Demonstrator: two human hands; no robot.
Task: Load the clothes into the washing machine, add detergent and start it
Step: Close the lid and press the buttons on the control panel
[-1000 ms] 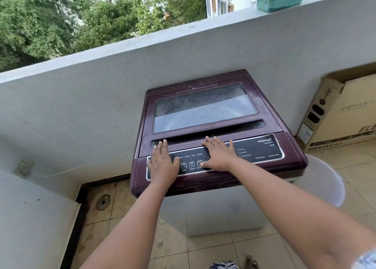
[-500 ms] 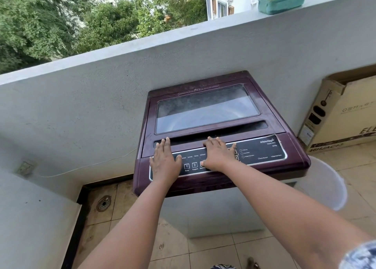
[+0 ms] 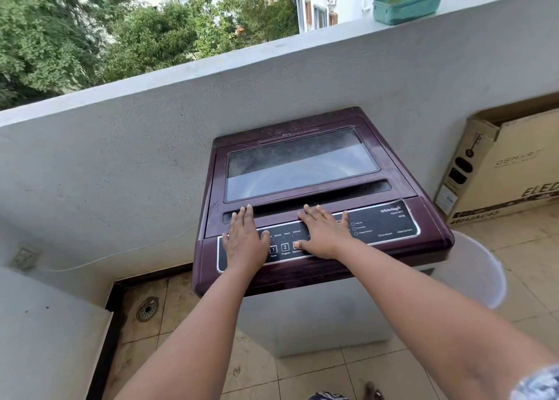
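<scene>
Washing machine [image 3: 317, 188], lid closed, is standing against a balcony wall [image 3: 121, 157] as both hands are lying flat, fingers straight, on its control panel [image 3: 384, 221]: left hand [image 3: 245, 242] beside the numbered buttons, right hand [image 3: 325, 233] thumbing the third. Cardboard box [image 3: 508, 164] is leaning nearby.

A teal rectangular plastic tray [image 3: 406, 4] sits on the grey parapet wall [image 3: 121, 157] at upper right. A brown cardboard box [image 3: 508, 170] leans at right. A round metal floor drain [image 3: 147, 309] lies at lower left; green trees [image 3: 75, 31] fill the upper left.
</scene>
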